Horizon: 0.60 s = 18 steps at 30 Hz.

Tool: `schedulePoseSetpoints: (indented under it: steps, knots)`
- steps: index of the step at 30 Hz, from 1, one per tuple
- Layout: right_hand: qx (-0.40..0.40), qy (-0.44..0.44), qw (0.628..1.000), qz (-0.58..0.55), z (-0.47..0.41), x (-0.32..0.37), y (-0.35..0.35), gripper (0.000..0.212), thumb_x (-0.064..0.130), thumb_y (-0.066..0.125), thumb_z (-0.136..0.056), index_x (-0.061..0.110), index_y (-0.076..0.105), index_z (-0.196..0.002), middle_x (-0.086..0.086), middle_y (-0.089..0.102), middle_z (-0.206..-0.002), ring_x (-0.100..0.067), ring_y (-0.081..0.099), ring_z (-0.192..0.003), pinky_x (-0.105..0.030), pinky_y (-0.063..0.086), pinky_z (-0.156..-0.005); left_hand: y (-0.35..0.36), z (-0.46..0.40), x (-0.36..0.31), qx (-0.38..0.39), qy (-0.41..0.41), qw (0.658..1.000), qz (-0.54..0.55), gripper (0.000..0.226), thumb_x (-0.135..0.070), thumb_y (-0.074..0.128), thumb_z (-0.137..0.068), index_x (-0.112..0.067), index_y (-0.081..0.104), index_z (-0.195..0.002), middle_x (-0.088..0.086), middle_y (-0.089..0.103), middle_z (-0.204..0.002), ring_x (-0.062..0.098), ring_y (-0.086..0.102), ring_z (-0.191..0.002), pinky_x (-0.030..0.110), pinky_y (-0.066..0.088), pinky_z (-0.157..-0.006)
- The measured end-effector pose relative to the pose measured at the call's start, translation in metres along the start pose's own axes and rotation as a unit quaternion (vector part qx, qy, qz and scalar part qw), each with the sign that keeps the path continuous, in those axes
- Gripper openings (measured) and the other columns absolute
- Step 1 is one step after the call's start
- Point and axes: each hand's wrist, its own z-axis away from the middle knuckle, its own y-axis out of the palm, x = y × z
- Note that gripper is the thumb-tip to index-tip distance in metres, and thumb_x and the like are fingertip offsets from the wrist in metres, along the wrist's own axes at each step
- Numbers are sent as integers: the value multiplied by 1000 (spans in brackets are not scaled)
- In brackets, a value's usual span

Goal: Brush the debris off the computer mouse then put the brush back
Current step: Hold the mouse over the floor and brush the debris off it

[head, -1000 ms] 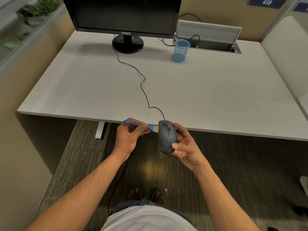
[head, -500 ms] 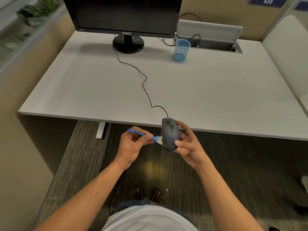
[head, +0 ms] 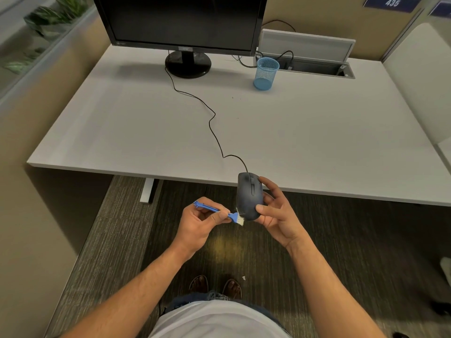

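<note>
A dark grey wired computer mouse [head: 249, 195] is held just past the desk's near edge, over the floor. My right hand [head: 277, 213] grips it from the right side, thumb on its lower end. My left hand [head: 201, 222] pinches a small blue brush [head: 219, 212] with white bristles. The bristles touch the mouse's lower left edge. The mouse's black cable [head: 210, 120] runs back across the desk toward the monitor.
On the white desk [head: 317, 142] stand a black monitor [head: 180, 20] at the back and a blue mesh cup [head: 266, 73] beside an open cable tray [head: 314, 67]. Grey carpet [head: 122, 228] and my feet lie below.
My left hand has drawn the brush down the mouse's left side, from near its upper end to its lower end. The mouse has tilted a little in my right hand.
</note>
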Motion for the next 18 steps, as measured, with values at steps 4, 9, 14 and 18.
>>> schedulePoseSetpoints:
  steps: [4, 9, 14, 18]
  knots:
    - [-2, -5, 1000, -2, -1, 0, 0, 78, 0, 82, -68, 26, 59, -138, -7, 61, -138, -34, 60, -127, -48, 59, -82, 3, 3, 2, 8, -4, 1000, -8, 15, -12, 71, -82, -7, 69, -97, 11, 75, -94, 27, 72, -94, 30, 59, -81]
    - [-3, -6, 1000, -3, -1, -2, 1, 76, -2, 79, -71, 27, 59, -138, -8, 59, -140, -33, 60, -127, -50, 59, -83, 10, 6, 6, 11, -13, 1000, -20, 18, -14, 72, -81, -6, 69, -97, 10, 75, -94, 26, 72, -96, 32, 59, -81]
    - [-10, -6, 1000, -6, 3, -2, 0, 79, -2, 81, -68, 25, 58, -139, -8, 58, -141, -35, 58, -129, -50, 60, -83, 5, 5, 6, 5, -13, 1000, 5, 16, -16, 71, -83, -8, 70, -96, 13, 74, -95, 29, 72, -97, 34, 61, -82]
    - [0, 1, 1000, -18, 8, -1, -3, 85, 3, 84, -63, 22, 56, -141, -9, 58, -141, -38, 56, -131, -51, 59, -84, -8, 0, 3, -20, -16, 999, 19, 19, -17, 71, -82, -5, 69, -97, 15, 74, -96, 31, 72, -98, 35, 61, -81]
